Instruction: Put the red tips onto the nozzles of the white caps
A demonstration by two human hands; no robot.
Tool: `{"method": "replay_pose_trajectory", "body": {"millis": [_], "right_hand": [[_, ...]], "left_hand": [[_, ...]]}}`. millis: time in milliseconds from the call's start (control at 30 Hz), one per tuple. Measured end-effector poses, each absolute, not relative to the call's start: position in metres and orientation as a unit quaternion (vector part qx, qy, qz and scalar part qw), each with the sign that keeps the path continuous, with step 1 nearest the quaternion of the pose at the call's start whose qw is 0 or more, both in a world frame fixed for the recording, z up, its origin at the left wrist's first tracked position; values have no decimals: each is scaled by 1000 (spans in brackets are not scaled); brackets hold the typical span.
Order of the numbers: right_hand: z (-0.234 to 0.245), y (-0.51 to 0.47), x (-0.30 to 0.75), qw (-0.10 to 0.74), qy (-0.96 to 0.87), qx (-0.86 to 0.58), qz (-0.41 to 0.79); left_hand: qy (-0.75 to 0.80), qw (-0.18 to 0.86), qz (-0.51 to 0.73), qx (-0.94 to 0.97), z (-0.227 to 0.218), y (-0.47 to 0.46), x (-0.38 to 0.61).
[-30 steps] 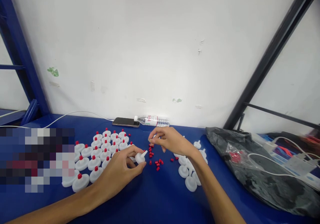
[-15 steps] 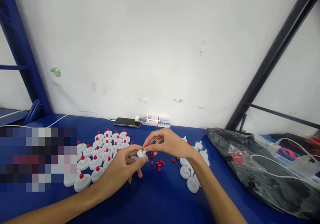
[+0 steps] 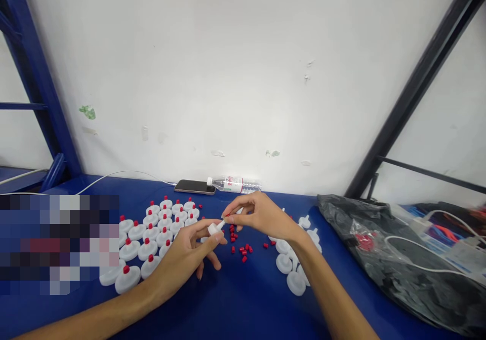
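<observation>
My left hand [image 3: 190, 246] pinches a white round plastic piece with a narrow stem [image 3: 213, 229] between thumb and fingers. The stem points up and right toward my right hand [image 3: 250, 216], which pinches a small red cap [image 3: 228, 216] at the stem's tip. Fingers cover most of this cap, and whether it sits on the stem I cannot tell. On the left stand several white round pieces with red caps [image 3: 128, 279]. Loose red caps [image 3: 242, 250] lie between and below my hands. Several uncapped white pieces [image 3: 296, 282] lie beside my right forearm.
A phone [image 3: 194, 186] on a cable and a clear plastic bottle [image 3: 233, 184] lie along the wall. A black plastic bag [image 3: 387, 259] with a power strip and cables fills the right side of the blue table [image 3: 243, 309]. The far left is pixelated.
My right fingers have shifted slightly up and right, so more of the white stem shows between my hands. The left hand keeps its hold. The whole view has shifted slightly.
</observation>
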State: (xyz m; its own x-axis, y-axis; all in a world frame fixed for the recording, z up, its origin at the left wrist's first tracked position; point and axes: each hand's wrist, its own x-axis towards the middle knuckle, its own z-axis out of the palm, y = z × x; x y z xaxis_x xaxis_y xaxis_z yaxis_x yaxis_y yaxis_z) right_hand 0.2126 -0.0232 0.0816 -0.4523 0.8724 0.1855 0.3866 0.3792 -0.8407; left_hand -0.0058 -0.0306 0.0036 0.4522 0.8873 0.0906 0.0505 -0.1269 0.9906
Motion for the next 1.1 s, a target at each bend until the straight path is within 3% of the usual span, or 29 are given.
{"method": "replay_pose_trajectory", "body": {"millis": [267, 500, 1000, 1100], "right_hand": [[74, -22, 205, 306, -764, -404, 399], [70, -23, 199, 237, -785, -396, 414], [87, -27, 214, 180, -804, -361, 436], [97, -28, 228, 227, -783, -472, 334]], "left_hand": [[355, 615, 353, 610, 11, -33, -5], [330, 702, 319, 545, 18, -39, -6], [357, 677, 294, 573, 22, -42, -4], [370, 670, 290, 575, 23, -43, -5]]}}
